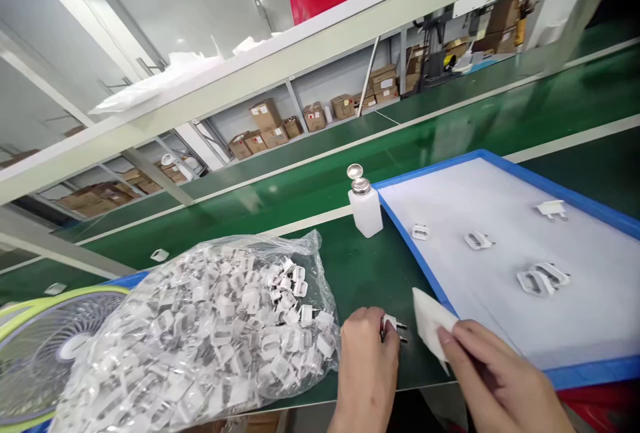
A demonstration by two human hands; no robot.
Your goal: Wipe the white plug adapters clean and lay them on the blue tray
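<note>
Between the fingertips of my left hand (pixel 367 363) is a small white plug adapter (pixel 391 321), its two metal pins pointing right. My left hand is closed on it, just above the green tabletop. A folded white wiping cloth (pixel 431 318) is pinched in my right hand (pixel 500 376), a short way to the right of the pins and apart from them. To the left of my left hand lies a large clear plastic bag (pixel 225 326) full of similar white plug pieces. Beyond my right hand, several white plug pieces (pixel 479 240) lie spread on a blue-rimmed white tray (pixel 590 286).
A white dispenser bottle (pixel 367 212) with its metal lid up stands by the tray's left corner. At the left is a fan (pixel 65 346) with a yellow-green rim. Loose white pieces (pixel 159 255) lie behind the bag. Cardboard boxes (pixel 266 116) sit on shelving beyond the green bench.
</note>
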